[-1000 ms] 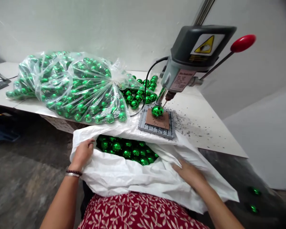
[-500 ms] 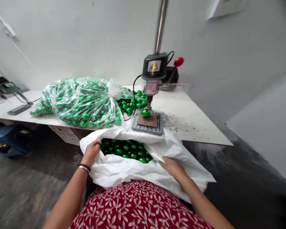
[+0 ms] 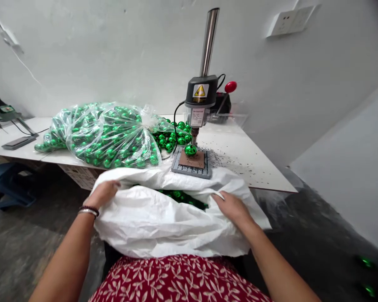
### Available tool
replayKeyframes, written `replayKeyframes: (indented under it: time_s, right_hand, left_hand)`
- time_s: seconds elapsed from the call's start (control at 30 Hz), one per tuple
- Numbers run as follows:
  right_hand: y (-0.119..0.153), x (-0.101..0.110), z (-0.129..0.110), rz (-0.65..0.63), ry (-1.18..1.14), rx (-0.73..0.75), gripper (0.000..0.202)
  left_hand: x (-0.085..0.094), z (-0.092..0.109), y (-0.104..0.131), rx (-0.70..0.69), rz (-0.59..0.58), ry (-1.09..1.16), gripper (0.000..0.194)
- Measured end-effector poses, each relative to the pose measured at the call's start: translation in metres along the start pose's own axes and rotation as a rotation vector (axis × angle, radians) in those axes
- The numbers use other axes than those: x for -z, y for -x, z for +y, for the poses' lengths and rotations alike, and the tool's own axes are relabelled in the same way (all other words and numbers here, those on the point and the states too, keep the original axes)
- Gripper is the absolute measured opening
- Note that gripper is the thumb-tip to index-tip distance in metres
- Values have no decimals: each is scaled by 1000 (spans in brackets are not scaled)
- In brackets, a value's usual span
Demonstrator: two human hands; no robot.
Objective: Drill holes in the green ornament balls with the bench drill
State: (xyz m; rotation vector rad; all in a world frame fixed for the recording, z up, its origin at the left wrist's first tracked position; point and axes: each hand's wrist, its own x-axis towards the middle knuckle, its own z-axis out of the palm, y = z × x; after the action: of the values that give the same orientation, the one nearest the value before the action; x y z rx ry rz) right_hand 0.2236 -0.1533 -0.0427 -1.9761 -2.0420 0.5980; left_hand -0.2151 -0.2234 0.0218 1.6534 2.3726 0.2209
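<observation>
A white woven sack (image 3: pixel 164 226) lies across my lap at the table edge, its mouth narrowed to a slit. Green shiny balls (image 3: pixel 182 197) show through the slit. My left hand (image 3: pixel 104 193), with a bracelet at the wrist, grips the sack's rim at the left. At the right end of the slit my right hand (image 3: pixel 231 206) pinches the rim. Beyond the sack stands a small drill press (image 3: pixel 201 92); a single green ball (image 3: pixel 190 150) sits on the brown pad (image 3: pixel 192 159) of its base, under the chuck.
A clear tied bag of green balls (image 3: pixel 107 134) lies on the white table (image 3: pixel 258 167), loose green balls (image 3: pixel 170 144) beside it. Dark chips are scattered right of the press. Another machine (image 3: pixel 15 121) stands far left, above a blue stool (image 3: pixel 11 182).
My left hand has moved outward to the left with the sack's rim. The sack's opening has narrowed, and fewer balls show inside. The view has shifted slightly.
</observation>
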Motion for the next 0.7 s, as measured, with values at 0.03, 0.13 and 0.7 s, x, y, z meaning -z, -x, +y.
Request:
replayKeyframes:
  time_s: [0.03, 0.13, 0.7]
  right_hand:
    - [3, -4, 1, -61, 84, -56, 36]
    - [15, -4, -2, -168, 255, -128, 32]
    - [23, -81, -58, -605, 331, 328, 66]
  left_hand:
    - [-11, -7, 0, -6, -80, -58, 33]
    - [-25, 2, 12, 10, -126, -211, 39]
    - [-110, 61, 31, -455, -693, -63, 27]
